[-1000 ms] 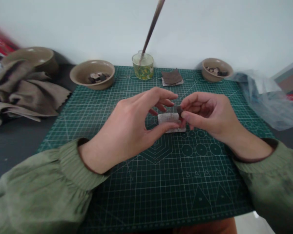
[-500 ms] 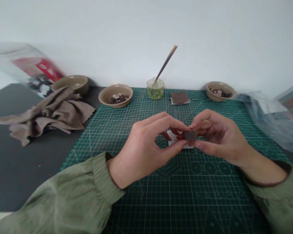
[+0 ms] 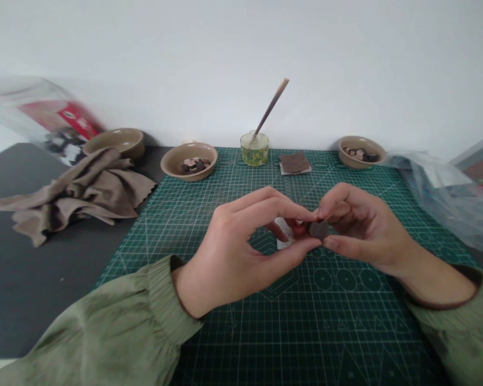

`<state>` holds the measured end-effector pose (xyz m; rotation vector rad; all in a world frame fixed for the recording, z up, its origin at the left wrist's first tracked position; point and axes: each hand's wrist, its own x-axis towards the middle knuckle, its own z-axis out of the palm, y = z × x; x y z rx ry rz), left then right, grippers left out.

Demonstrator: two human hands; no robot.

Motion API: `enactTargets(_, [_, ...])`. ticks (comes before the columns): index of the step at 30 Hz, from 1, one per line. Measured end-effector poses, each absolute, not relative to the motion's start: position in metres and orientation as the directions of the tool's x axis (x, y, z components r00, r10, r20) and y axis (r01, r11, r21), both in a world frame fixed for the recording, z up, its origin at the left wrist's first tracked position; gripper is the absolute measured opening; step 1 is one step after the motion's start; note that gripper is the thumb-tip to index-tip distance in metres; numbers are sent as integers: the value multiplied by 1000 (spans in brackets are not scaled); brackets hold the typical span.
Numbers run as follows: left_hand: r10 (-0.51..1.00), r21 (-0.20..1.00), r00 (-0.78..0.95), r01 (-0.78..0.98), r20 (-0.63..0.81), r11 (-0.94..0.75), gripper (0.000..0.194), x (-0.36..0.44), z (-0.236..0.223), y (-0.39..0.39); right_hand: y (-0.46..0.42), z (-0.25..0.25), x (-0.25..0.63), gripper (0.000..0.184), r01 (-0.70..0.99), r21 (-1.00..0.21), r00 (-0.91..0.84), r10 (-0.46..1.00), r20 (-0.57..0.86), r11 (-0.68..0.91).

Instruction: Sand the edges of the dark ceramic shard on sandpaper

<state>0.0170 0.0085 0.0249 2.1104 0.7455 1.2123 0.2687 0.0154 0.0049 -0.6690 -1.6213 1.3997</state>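
Note:
Between my two hands, above the green cutting mat (image 3: 241,332), is a small dark brown roundish piece (image 3: 319,229); its exact kind is unclear. My left hand (image 3: 241,249) pinches it from the left with thumb and fingertips. From the right, the thumb and index finger of my right hand (image 3: 358,228) close on its edge, with the other fingers curled. The fingertips of both hands nearly meet around the piece and hide part of it. A pale square (image 3: 284,244) lies on the mat behind my left fingers, mostly covered.
Brown bowls with small pieces stand at the back left (image 3: 169,161) and back right (image 3: 346,156). A glass cup (image 3: 255,153) holds a stick (image 3: 271,104), beside stacked brown squares (image 3: 295,162). Crumpled brown cloth (image 3: 100,187), another bowl (image 3: 123,142) and plastic bags (image 3: 438,182) flank the mat.
The piece has shifted slightly right and down and turned a little in my fingers. Both hands keep their pinch. The camera view has moved slightly.

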Motion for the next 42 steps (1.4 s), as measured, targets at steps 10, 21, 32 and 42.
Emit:
enactTargets(10, [805, 905, 463, 13, 371, -425, 23, 19, 23, 12, 15, 5, 272, 32, -130, -964, -482, 835, 267, 233])
enactTargets(21, [806, 909, 465, 4, 368, -417, 23, 18, 25, 11, 14, 7, 270, 33, -114, -962, -477, 836, 271, 247])
enactTargets(32, [806, 927, 487, -25, 337, -373, 22, 18, 22, 11, 14, 7, 270, 32, -144, -964, -491, 829, 267, 225])
enactTargets(42, [799, 927, 494, -38, 343, -374, 25, 18, 21, 12, 14, 6, 272, 35, -196, -963, -523, 811, 262, 184])
